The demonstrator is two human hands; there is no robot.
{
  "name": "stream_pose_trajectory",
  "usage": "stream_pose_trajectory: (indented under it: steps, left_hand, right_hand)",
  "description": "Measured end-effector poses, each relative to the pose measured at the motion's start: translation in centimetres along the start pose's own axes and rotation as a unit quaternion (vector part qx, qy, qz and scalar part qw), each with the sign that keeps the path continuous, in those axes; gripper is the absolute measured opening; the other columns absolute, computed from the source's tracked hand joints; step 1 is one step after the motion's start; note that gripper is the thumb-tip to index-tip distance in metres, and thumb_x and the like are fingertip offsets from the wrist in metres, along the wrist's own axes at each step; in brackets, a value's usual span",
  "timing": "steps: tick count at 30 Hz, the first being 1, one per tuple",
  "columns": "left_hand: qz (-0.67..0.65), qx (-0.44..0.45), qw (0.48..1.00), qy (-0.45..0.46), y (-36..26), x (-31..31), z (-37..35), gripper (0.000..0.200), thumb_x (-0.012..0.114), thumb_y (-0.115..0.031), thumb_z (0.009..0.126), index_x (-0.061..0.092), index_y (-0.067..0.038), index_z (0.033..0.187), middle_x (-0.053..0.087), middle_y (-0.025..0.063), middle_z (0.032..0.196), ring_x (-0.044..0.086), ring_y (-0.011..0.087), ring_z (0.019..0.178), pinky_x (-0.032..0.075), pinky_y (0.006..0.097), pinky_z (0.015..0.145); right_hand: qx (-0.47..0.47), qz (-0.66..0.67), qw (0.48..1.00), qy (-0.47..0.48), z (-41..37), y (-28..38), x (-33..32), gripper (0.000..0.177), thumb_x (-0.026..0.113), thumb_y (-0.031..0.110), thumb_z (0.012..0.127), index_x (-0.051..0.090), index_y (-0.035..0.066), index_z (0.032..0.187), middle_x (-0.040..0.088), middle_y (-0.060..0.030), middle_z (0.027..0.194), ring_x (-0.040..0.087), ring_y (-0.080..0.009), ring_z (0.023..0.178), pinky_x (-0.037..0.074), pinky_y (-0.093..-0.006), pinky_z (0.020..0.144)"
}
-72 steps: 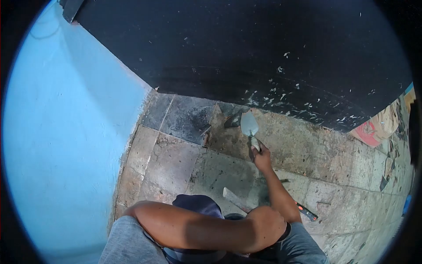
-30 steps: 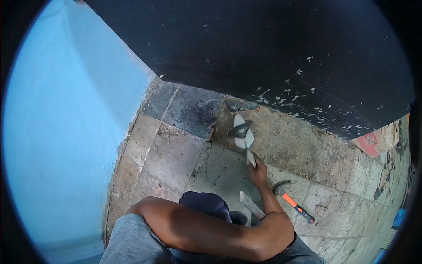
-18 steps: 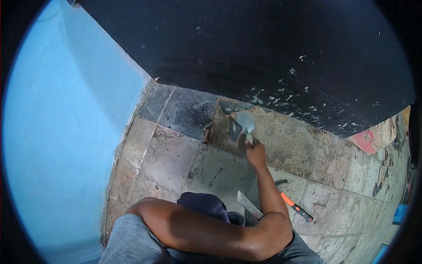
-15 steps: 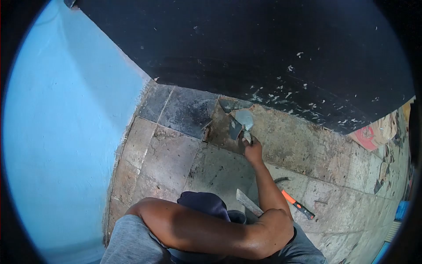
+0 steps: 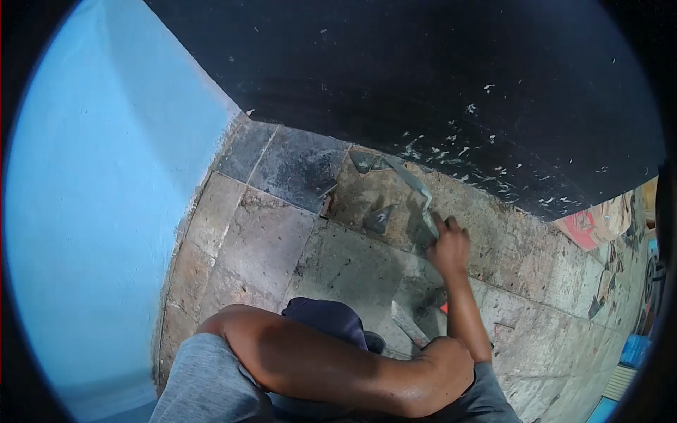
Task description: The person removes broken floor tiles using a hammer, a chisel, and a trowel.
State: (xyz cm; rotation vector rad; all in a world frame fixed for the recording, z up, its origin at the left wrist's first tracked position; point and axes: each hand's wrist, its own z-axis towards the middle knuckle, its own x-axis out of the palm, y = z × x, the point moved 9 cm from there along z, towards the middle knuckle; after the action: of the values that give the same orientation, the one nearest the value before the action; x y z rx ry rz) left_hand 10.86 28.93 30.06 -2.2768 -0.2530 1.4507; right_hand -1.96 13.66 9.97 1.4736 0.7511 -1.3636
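Note:
My right hand (image 5: 449,248) grips the handle end of a trowel (image 5: 411,180), whose blade points up and left near the base of the dark wall. Below the blade a dark broken tile piece (image 5: 379,220) lies on the rough floor patch, and another dark shard (image 5: 363,161) sits by the wall. My left arm crosses my lap, and my left hand (image 5: 451,356) is closed around a flat metal bar (image 5: 408,324) that sticks out to the upper left.
Dark tiles (image 5: 300,166) border the patch on the left. A blue wall (image 5: 113,211) rises at left, a black wall (image 5: 423,70) ahead. Dark cloth (image 5: 324,321) lies at my lap. A red and tan sack (image 5: 589,224) and tile shards (image 5: 596,306) are at right.
My right hand has moved right and slightly down, and the trowel has turned so its blade shows edge-on. The orange-handled tool is now mostly hidden behind my right arm. My left hand keeps its hold.

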Motion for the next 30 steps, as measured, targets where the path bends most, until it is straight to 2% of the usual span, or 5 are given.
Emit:
stream_pose_trajectory:
  steps: [7,10,19,25,30]
  left_hand:
    - [-0.014,-0.006,1.0,0.026,0.2,0.1,0.5,0.024,0.065,-0.011,0.086,0.077,-0.011,0.106,0.075,0.0033,0.105,0.071,0.0231,0.099,0.058,0.0374,0.071]
    - [-0.035,-0.016,0.997,0.073,0.2,2.7,2.9,0.024,0.066,-0.011,0.086,0.078,-0.011,0.106,0.075,0.0037,0.107,0.071,0.0238,0.1,0.057,0.0384,0.072]
    - [-0.042,-0.006,0.996,0.08,0.5,1.4,1.3,0.02,0.066,-0.011,0.084,0.077,-0.008,0.1,0.075,0.0077,0.102,0.071,0.0253,0.096,0.057,0.0388,0.07]
    - [-0.038,0.037,0.997,0.054,-0.3,1.0,1.4,0.016,0.065,-0.011,0.083,0.077,-0.004,0.091,0.074,0.0118,0.094,0.071,0.0275,0.092,0.058,0.037,0.069]
    - [-0.041,0.014,0.994,0.102,0.0,1.2,1.6,0.022,0.068,-0.011,0.084,0.079,-0.011,0.102,0.076,0.0047,0.105,0.072,0.0237,0.098,0.057,0.0388,0.071]
  right_hand:
    - [-0.143,-0.12,0.982,-0.04,10.6,6.4,-1.5,0.026,0.059,0.012,0.083,0.075,0.012,0.103,0.065,-0.011,0.105,0.069,-0.0295,0.091,0.057,-0.0435,0.074]
    - [-0.164,-0.214,0.961,0.062,13.6,8.1,2.7,0.023,0.056,0.015,0.087,0.077,0.011,0.097,0.07,-0.0108,0.103,0.072,-0.0287,0.09,0.058,-0.041,0.075]
    - [-0.25,-0.233,0.91,0.237,11.0,6.6,-4.8,0.039,0.062,0.006,0.077,0.075,0.017,0.112,0.073,-0.0151,0.094,0.072,-0.0312,0.089,0.057,-0.0436,0.078]
    - [-0.156,-0.173,0.958,0.165,8.9,3.9,-8.8,0.02,0.06,0.01,0.082,0.077,0.01,0.091,0.074,-0.0147,0.095,0.073,-0.032,0.093,0.058,-0.0432,0.081]
    - [-0.133,-0.193,0.964,0.13,12.6,6.2,-2.5,0.02,0.061,0.012,0.084,0.078,0.011,0.093,0.075,-0.011,0.095,0.073,-0.028,0.092,0.057,-0.0408,0.079]
